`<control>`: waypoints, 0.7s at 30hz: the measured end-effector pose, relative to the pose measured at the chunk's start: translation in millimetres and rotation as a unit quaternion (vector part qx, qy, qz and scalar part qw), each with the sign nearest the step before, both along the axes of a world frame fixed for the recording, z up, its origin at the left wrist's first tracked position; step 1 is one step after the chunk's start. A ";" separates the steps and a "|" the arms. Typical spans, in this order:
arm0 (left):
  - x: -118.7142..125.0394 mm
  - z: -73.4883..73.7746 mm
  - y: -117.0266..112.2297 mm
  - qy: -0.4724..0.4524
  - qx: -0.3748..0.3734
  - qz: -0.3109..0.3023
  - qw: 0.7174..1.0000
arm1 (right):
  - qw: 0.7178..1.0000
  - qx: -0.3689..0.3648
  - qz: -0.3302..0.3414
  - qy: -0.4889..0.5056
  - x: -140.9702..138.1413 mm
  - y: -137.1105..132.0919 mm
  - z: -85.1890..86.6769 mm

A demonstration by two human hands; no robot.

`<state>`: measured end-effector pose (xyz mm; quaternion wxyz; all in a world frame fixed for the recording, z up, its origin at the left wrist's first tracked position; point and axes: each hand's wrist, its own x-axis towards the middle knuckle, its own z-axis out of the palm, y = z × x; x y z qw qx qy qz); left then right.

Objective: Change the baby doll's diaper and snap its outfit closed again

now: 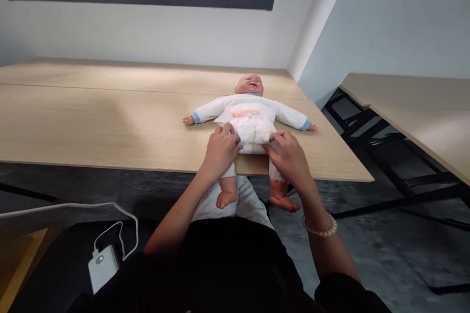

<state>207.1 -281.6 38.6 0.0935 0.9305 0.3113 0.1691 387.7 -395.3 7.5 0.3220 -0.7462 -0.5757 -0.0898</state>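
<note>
A baby doll lies on its back with arms spread, its lower legs hanging past the table's front edge. It wears a white top with blue cuffs and a coloured print on the chest. Around its hips is a white diaper with a yellowish line down the front. My left hand pinches the diaper's edge at the left hip, fingers bent. At the other hip my right hand grips the opposite edge between thumb and fingers. Both sets of fingertips partly hide the diaper's sides.
The doll rests on a long light-wood table against the wall. A second table with black folding legs stands to the right. At lower left, a white power bank with a cable lies on a black seat.
</note>
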 end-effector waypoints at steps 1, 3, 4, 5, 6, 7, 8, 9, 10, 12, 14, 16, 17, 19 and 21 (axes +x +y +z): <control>3.9 -0.4 -0.4 0.004 0.018 0.012 1.000 | 0.999 -0.014 -0.027 -0.024 -2.5 3.2 2.1; 9.6 -2.5 -0.5 0.005 0.050 0.028 0.998 | 0.995 -0.040 -0.075 -0.061 -6.2 7.7 4.9; 10.9 -3.9 -0.3 0.003 0.062 0.033 0.998 | 0.992 -0.047 -0.090 -0.073 -7.1 8.5 5.4; 10.9 -5.1 -0.1 0.000 0.068 0.036 0.997 | 0.991 -0.049 -0.098 -0.077 -7.4 8.2 5.1; 9.6 -6.1 0.1 -0.003 0.067 0.034 0.997 | 0.992 -0.046 -0.095 -0.074 -7.2 6.8 4.4; 7.2 -6.6 0.1 -0.007 0.061 0.028 0.998 | 0.994 -0.040 -0.084 -0.065 -6.6 4.3 3.3; 4.0 -6.8 0.0 -0.012 0.048 0.018 0.999 | 0.996 -0.032 -0.067 -0.050 -5.8 1.1 2.1; 0.4 -6.6 -0.3 -0.018 0.034 0.007 0.999 | 0.998 -0.024 -0.047 -0.033 -4.8 -2.5 1.0; -3.2 -6.2 -0.8 -0.024 0.021 -0.002 0.999 | 0.999 -0.017 -0.029 -0.015 -3.8 -6.0 0.2; -9.2 -5.3 -2.1 -0.034 0.005 -0.010 0.999 | 1.000 -0.009 -0.005 0.014 -2.2 -11.7 -0.2; -12.5 -4.8 -2.9 -0.045 -0.003 -0.007 0.999 | 1.000 -0.004 0.004 0.029 -1.0 -14.5 0.7; -13.8 -5.3 -2.4 -0.064 -0.022 -0.008 0.998 | 0.999 -0.001 0.010 0.040 -0.3 -15.3 1.7; -14.0 -5.9 -1.8 -0.077 -0.037 -0.010 0.996 | 0.999 0.001 0.016 0.046 0.0 -15.5 1.8; -14.0 -7.6 -0.4 -0.101 -0.064 -0.019 0.993 | 0.997 0.007 0.037 0.061 0.4 -15.9 0.7; -13.6 -9.5 0.1 -0.117 -0.072 -0.024 0.990 | 0.996 0.012 0.055 0.069 0.2 -16.0 -2.2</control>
